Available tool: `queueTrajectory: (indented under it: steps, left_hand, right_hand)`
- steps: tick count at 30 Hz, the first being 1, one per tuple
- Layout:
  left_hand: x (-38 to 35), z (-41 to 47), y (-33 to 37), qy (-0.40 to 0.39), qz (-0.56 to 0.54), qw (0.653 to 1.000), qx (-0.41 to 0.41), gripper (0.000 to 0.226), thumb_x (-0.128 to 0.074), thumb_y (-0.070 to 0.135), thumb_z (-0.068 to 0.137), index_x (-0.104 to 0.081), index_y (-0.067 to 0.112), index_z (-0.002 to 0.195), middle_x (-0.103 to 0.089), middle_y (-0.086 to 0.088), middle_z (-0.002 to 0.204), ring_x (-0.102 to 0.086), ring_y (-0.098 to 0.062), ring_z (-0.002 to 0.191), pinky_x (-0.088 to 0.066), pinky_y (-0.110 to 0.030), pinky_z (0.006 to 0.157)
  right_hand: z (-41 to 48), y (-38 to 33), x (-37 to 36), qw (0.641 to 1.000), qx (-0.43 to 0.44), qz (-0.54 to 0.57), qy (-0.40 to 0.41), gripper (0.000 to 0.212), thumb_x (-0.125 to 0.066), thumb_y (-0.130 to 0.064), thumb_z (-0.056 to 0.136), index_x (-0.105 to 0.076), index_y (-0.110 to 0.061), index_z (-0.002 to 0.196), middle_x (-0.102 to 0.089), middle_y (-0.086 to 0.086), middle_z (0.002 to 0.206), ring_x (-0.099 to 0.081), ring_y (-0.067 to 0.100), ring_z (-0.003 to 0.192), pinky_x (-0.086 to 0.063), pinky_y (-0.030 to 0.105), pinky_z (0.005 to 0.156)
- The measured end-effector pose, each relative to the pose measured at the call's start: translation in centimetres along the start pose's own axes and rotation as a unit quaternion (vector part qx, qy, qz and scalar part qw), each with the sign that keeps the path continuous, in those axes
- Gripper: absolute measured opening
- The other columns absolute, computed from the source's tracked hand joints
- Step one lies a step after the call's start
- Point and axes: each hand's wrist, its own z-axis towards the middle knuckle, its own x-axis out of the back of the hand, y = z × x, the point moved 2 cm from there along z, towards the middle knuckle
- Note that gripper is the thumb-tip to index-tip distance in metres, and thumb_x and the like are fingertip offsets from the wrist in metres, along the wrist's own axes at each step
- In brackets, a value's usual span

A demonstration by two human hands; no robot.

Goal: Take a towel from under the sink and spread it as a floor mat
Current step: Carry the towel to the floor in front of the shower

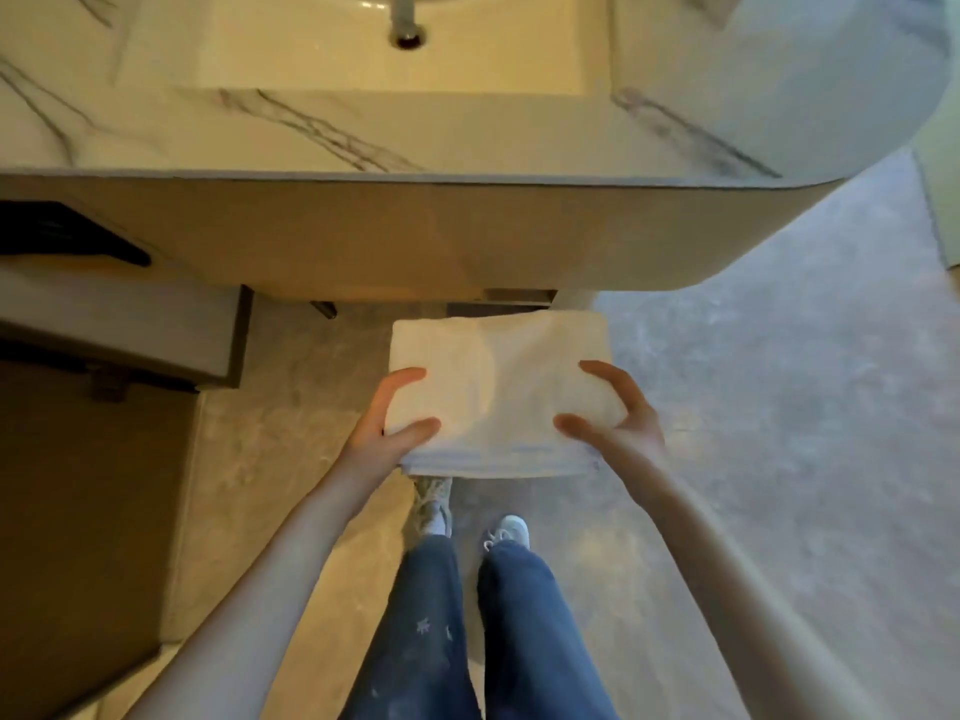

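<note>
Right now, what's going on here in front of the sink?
A person stands at a marble-topped sink counter, holding a folded white towel out in front with both bare hands. The left hand grips its left edge and the right hand its right edge. The towel is still folded and off the grey stone floor, above the person's white sneakers; it is not spread yet.

Towel (496, 387): plain white, folded, faint bluish-grey along the stacked near edges. Countertop (322, 132): cream-white marble with dark grey diagonal veins; sink basin (332, 49) glossy cream, vanity front (415, 236) flat tan-beige, floor (753, 407) mottled grey going to warm beige on the left. Jeans (415, 615): dark blue with small pale star marks and specks; shoes, one pale and patterned (434, 504), the other white (509, 530); cabinet at left (78, 485) dark brown.
</note>
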Motion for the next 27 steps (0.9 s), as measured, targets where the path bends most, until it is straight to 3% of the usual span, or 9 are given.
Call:
queueTrajectory:
  steps: [3, 6, 8, 10, 12, 14, 17, 20, 27]
  left_hand:
    - [-0.2, -4.9, 6.0, -0.017, -0.018, 0.999, -0.025, 0.049, -0.068, 0.017, 0.088, -0.05, 0.049, 0.121, -0.053, 0.014, 0.121, -0.059, -0.011, 0.104, -0.054, -0.022, 0.07]
    - [0.1, -8.4, 11.0, -0.022, 0.002, 0.997, -0.068, 0.051, -0.069, 0.022, 0.088, -0.048, 0.051, 0.124, -0.052, 0.015, 0.125, -0.06, -0.011, 0.107, -0.057, -0.029, 0.074]
    - [0.3, -9.5, 13.9, -0.015, 0.02, 0.994, -0.102, 0.05, -0.069, 0.024, 0.087, -0.049, 0.053, 0.122, -0.048, 0.027, 0.127, -0.055, -0.006, 0.112, -0.054, -0.033, 0.082]
    - [0.5, -10.0, 16.3, -0.013, 0.044, 0.99, -0.133, 0.049, -0.069, 0.029, 0.087, -0.048, 0.056, 0.122, -0.042, 0.043, 0.124, -0.047, 0.002, 0.117, -0.048, -0.036, 0.089]
    - [0.7, -10.0, 18.3, -0.021, 0.051, 0.986, -0.157, 0.049, -0.07, 0.033, 0.086, -0.047, 0.055, 0.123, -0.042, 0.049, 0.12, -0.046, 0.003, 0.118, -0.046, -0.032, 0.09]
    - [1.0, -9.6, 20.1, -0.033, 0.05, 0.981, -0.186, 0.053, -0.075, 0.039, 0.081, -0.047, 0.052, 0.125, -0.047, 0.045, 0.119, -0.051, 0.009, 0.112, -0.05, -0.02, 0.08]
    - [1.3, -8.2, 22.4, -0.054, 0.052, 0.974, -0.214, 0.056, -0.071, 0.04, 0.074, -0.049, 0.047, 0.125, -0.05, 0.033, 0.124, -0.052, 0.012, 0.108, -0.049, -0.017, 0.08]
    - [1.7, -6.6, 24.3, -0.074, 0.064, 0.966, -0.239, 0.053, -0.07, 0.038, 0.074, -0.051, 0.044, 0.124, -0.05, 0.038, 0.115, -0.051, 0.02, 0.099, -0.046, -0.005, 0.071]
    - [1.6, -3.3, 27.3, -0.136, 0.107, 0.951, -0.257, 0.061, -0.068, 0.042, 0.079, -0.043, 0.047, 0.133, -0.049, 0.04, 0.113, -0.052, 0.015, 0.099, -0.045, -0.017, 0.074]
  right_hand:
    - [-4.2, -6.1, 2.1, 1.0, 0.02, 0.009, 0.007, 0.061, -0.088, -0.013, 0.064, -0.063, -0.045, 0.11, -0.06, -0.034, 0.111, -0.061, -0.01, 0.095, -0.048, 0.008, 0.069]
    - [-6.8, -11.0, 3.7, 0.998, 0.052, 0.028, 0.019, 0.062, -0.089, -0.011, 0.063, -0.065, -0.04, 0.112, -0.065, -0.02, 0.117, -0.063, 0.001, 0.103, -0.052, 0.016, 0.075]
    - [-7.8, -13.8, 4.4, 0.996, 0.072, 0.043, 0.021, 0.062, -0.089, -0.013, 0.062, -0.065, -0.039, 0.113, -0.067, -0.011, 0.116, -0.067, 0.007, 0.098, -0.054, 0.019, 0.073]
    - [-8.4, -16.3, 4.9, 0.994, 0.093, 0.056, 0.031, 0.062, -0.089, -0.015, 0.06, -0.065, -0.039, 0.113, -0.07, -0.012, 0.106, -0.069, 0.004, 0.089, -0.053, 0.015, 0.068]
    - [-8.5, -18.2, 5.1, 0.991, 0.108, 0.071, 0.039, 0.061, -0.088, -0.014, 0.06, -0.065, -0.038, 0.111, -0.071, -0.018, 0.101, -0.069, 0.002, 0.086, -0.052, 0.013, 0.066]
    - [-8.5, -19.8, 5.3, 0.988, 0.123, 0.076, 0.054, 0.06, -0.088, -0.009, 0.063, -0.066, -0.039, 0.11, -0.07, -0.021, 0.101, -0.068, 0.002, 0.087, -0.053, 0.014, 0.067]
    - [-8.3, -21.4, 5.5, 0.984, 0.138, 0.082, 0.084, 0.06, -0.088, -0.011, 0.066, -0.064, -0.04, 0.113, -0.069, -0.016, 0.108, -0.068, 0.005, 0.093, -0.055, 0.02, 0.071]
    - [-8.1, -22.3, 5.4, 0.978, 0.148, 0.089, 0.113, 0.062, -0.09, -0.015, 0.063, -0.064, -0.038, 0.115, -0.069, -0.009, 0.11, -0.068, 0.011, 0.097, -0.058, 0.029, 0.078]
    - [-8.3, -23.3, 5.3, 0.962, 0.157, 0.127, 0.183, 0.06, -0.088, -0.01, 0.065, -0.065, -0.035, 0.115, -0.069, -0.006, 0.111, -0.068, 0.017, 0.101, -0.057, 0.03, 0.08]
